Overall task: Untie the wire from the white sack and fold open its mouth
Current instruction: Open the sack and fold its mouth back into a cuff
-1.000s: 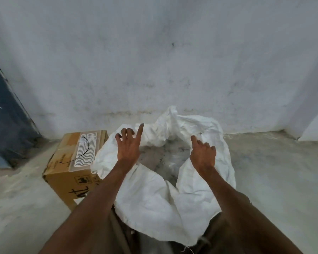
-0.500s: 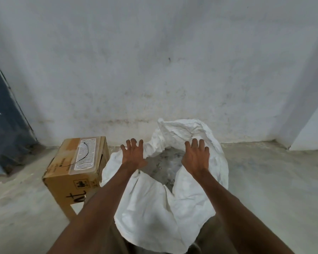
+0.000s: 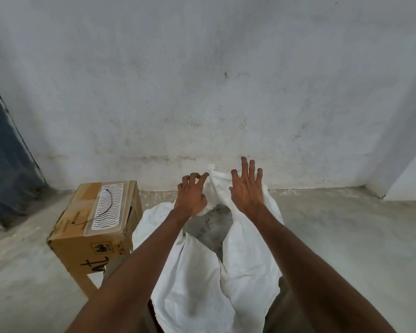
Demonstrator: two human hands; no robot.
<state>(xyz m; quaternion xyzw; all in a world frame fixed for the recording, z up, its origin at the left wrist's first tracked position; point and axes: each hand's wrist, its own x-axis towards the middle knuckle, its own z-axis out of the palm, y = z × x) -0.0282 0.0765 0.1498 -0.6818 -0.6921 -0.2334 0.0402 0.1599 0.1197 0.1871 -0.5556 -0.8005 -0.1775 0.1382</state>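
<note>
The white sack (image 3: 202, 272) stands on the floor right under my arms, mouth partly open, grey contents showing. From the head view, its far lip (image 3: 216, 179) sticks up between my hands. My left hand (image 3: 191, 198) is nearer it, fingers curled, tips just at the cloth, gripping nothing. My right hand (image 3: 246, 188) is spread flat, empty, just right of that lip.

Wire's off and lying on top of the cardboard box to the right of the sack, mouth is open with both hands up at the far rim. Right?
Not quite: the head view shows the cardboard box, with the wire lying on top, to the left of the white sack, not the right. The sack's mouth is open, and the left hand and right hand are up at its far rim.
</note>
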